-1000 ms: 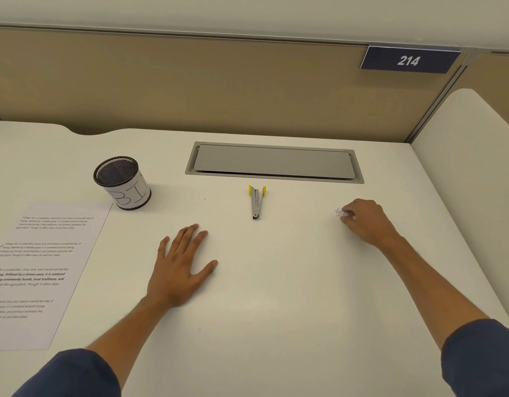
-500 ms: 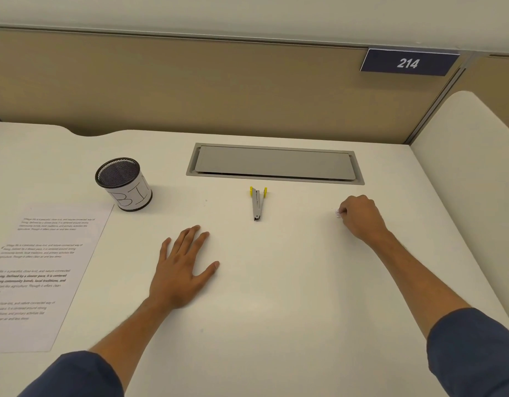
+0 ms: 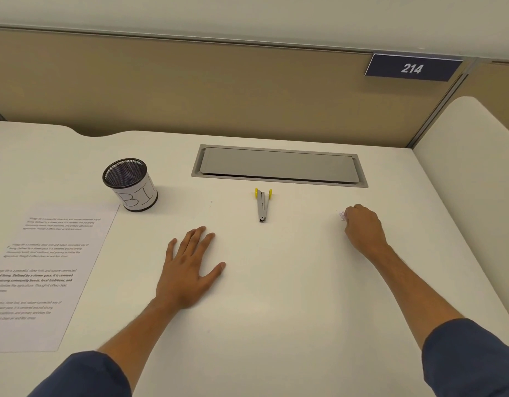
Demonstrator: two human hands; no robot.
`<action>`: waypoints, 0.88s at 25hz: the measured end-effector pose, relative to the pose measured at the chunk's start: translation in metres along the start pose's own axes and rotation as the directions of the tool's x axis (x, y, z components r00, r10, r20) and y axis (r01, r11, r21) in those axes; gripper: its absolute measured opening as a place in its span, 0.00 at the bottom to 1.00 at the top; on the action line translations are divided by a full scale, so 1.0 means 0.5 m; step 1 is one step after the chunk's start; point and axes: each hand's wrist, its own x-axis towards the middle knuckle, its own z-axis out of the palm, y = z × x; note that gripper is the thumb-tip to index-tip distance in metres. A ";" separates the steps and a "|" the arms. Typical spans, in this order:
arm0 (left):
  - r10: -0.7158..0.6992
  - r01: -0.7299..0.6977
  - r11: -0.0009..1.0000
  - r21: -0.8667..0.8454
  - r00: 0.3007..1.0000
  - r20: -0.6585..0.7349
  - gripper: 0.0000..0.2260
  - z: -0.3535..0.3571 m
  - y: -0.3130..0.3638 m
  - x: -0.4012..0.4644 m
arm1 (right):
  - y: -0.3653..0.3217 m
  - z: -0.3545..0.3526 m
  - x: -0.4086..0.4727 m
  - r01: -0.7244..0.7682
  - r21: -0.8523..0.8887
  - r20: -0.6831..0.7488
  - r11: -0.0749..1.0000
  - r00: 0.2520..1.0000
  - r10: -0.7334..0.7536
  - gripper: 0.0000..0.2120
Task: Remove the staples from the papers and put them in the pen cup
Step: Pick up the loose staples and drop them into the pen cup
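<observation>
Showing again, tiny scrap (staples, perhaps) at fingers.

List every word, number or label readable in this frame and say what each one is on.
"214": white digits on the dark blue sign on the partition.
"BI": handwritten on the white label of the mesh pen cup; any further letters are hidden round the side.
Printed paragraphs on the paper: too small and blurred to read with confidence.
Staple remover: no text visible.

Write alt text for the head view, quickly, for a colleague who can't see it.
A person's right hand curls around small pale scraps on a white desk; the left hand lies flat. A staple remover lies between them, a mesh pen cup and printed paper at left.
</observation>
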 end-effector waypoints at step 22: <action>0.015 -0.015 1.000 -0.011 1.000 -0.020 0.32 0.000 0.001 0.001 | -0.219 -0.101 0.002 -0.350 0.884 0.371 -0.311 0.928 0.011 0.04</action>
